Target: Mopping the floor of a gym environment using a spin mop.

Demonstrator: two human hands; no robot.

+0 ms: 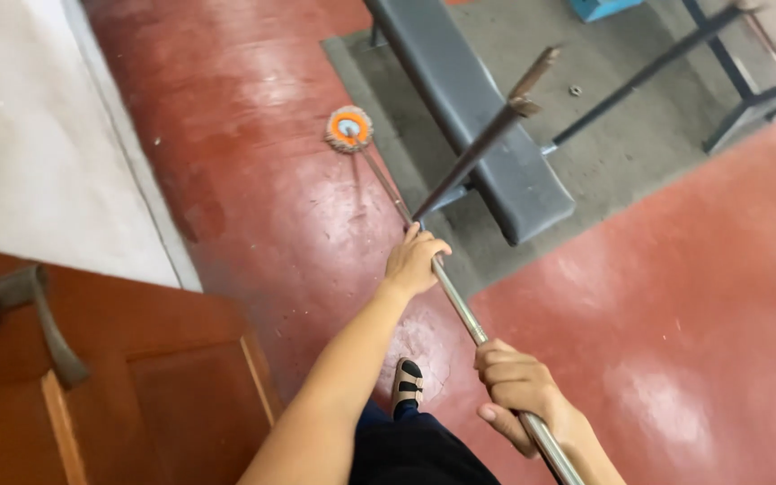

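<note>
Mop handle [460, 310], a thin shiny metal pole, runs from the lower right of the view up toward the middle of the room, and the person holds it with both hands. Nearest to the person, the right hand [518, 391] is low on the pole, with the fingers clenched fully around it and the thumb pressing from below. A little further along, the left hand [413, 260] grasps the same pole higher up, its fingers wrapped over the metal, the arm stretched forward. Under the arms I see a dark trouser leg and one foot in a sandal [407, 382] standing on the red floor [675, 296].

At the left, close to the person, is a brown wooden door [136, 386] with a dark metal lever handle [20, 310]. Further away, the pole ends at the mop head [349, 129], round, orange in the centre with pale strands around, lying flat on the red floor near the edge of a grey floor area [604, 171]. Just beside it on the right stands a grey padded bench [478, 117], and a dark slanted rod [487, 135] crosses in front of it. Far behind, dark metal frame legs [729, 72] stand on the grey floor.
</note>
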